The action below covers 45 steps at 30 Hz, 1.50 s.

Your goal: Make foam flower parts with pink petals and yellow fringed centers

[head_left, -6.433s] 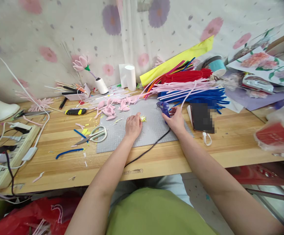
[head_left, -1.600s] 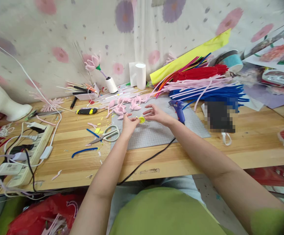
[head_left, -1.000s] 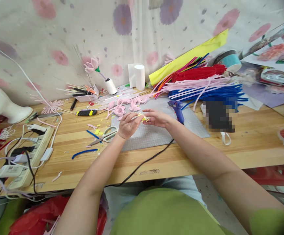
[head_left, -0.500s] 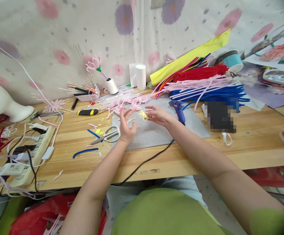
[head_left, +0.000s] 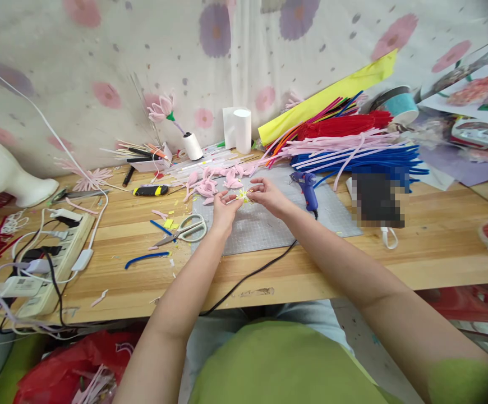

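Between my hands is a small yellow-and-white tuft of thin splayed strands (head_left: 243, 194), like a flower centre. My right hand (head_left: 268, 196) pinches it from the right side. From the left, the fingertips of my left hand (head_left: 225, 211) close on its near edge. Both hands are raised over the grey cutting mat (head_left: 265, 235). Just behind them lie pink pipe-cleaner petals (head_left: 204, 186), partly hidden by my left hand. Scissors (head_left: 189, 230) with pale handles rest left of my left hand, and a blue glue gun (head_left: 308, 189) lies to the right of my right hand.
Bundles of pipe cleaners (head_left: 353, 160) are piled at the back right beside a dark blurred object (head_left: 378, 199). A utility knife (head_left: 150, 191) and a power strip (head_left: 69, 261) lie on the left. A pink flower (head_left: 162, 109) stands in a white spool (head_left: 192, 147) behind.
My left hand has moved right and its spread fingers have closed on the yellow tuft. My right hand still holds the tuft, which has shifted only slightly.
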Tool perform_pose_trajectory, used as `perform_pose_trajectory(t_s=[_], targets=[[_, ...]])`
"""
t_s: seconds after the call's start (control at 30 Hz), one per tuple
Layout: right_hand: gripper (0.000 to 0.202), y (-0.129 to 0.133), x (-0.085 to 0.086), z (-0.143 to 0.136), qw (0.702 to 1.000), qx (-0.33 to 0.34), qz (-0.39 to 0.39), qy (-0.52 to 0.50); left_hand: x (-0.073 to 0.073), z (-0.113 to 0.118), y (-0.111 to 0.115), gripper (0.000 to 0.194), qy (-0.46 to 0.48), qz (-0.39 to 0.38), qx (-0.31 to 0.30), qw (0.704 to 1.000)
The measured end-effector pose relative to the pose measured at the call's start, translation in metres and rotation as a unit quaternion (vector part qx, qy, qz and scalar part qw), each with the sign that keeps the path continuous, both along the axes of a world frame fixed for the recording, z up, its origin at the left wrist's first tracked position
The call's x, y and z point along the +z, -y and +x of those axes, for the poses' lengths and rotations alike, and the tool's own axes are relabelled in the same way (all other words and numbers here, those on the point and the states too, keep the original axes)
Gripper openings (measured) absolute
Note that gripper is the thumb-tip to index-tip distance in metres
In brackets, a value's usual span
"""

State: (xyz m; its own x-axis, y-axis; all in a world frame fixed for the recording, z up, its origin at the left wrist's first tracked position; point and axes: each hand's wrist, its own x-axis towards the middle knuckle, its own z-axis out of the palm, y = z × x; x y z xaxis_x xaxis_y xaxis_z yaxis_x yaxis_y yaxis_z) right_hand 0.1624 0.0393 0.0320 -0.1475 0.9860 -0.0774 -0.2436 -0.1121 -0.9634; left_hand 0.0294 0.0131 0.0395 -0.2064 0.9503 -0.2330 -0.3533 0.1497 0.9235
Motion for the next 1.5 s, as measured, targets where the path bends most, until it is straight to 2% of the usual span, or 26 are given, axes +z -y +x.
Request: perform_pose_trajectory(t_s=[0.2, 0.5, 0.6, 0.7, 0.8, 0.87, 1.0, 1.13, 1.27, 1.37, 1.5], targets=[[0.049, 0.002, 0.004, 0.001, 0.998, 0.027, -0.017, -0.047, -0.002, 0.005, -0.004, 0.054, -0.025, -0.006, 0.023, 0.999], [0.043, 0.005, 0.007, 0.007, 0.989, 0.063, -0.064, -0.117, 0.006, 0.007, -0.004, 0.05, -0.009, -0.023, 0.029, 0.999], [0.04, 0.004, 0.008, 0.008, 0.991, 0.046, -0.061, -0.112, 0.006, 0.007, -0.005, 0.048, 0.021, -0.042, 0.034, 0.998], [0.032, 0.003, 0.008, 0.008, 0.996, -0.014, -0.028, -0.088, 0.002, 0.004, -0.005, 0.046, 0.045, -0.054, 0.038, 0.997], [0.018, 0.002, 0.005, 0.005, 0.994, -0.103, 0.003, -0.027, 0.001, -0.004, -0.006, 0.045, 0.057, -0.061, 0.051, 0.995], [0.017, 0.002, 0.002, 0.002, 0.992, -0.127, 0.007, 0.01, 0.002, -0.014, -0.008, 0.043, 0.067, -0.06, 0.073, 0.993], [0.023, 0.001, -0.004, -0.004, 0.994, -0.092, -0.009, 0.055, 0.012, -0.04, -0.017, 0.039, 0.091, -0.028, 0.117, 0.989], [0.027, -0.002, -0.001, -0.005, 0.995, -0.069, -0.046, 0.051, 0.02, -0.055, -0.025, 0.032, 0.103, 0.01, 0.117, 0.988], [0.021, -0.004, 0.007, -0.006, 0.995, -0.042, -0.087, 0.009, 0.022, -0.042, -0.024, 0.029, 0.114, -0.035, 0.069, 0.99], [0.013, -0.006, 0.01, -0.007, 0.995, -0.036, -0.088, 0.015, 0.019, -0.024, -0.018, 0.036, 0.102, -0.047, 0.066, 0.992], [0.014, -0.012, 0.006, -0.004, 0.993, -0.082, -0.057, 0.07, 0.006, -0.003, -0.015, 0.045, 0.041, -0.065, 0.012, 0.997]])
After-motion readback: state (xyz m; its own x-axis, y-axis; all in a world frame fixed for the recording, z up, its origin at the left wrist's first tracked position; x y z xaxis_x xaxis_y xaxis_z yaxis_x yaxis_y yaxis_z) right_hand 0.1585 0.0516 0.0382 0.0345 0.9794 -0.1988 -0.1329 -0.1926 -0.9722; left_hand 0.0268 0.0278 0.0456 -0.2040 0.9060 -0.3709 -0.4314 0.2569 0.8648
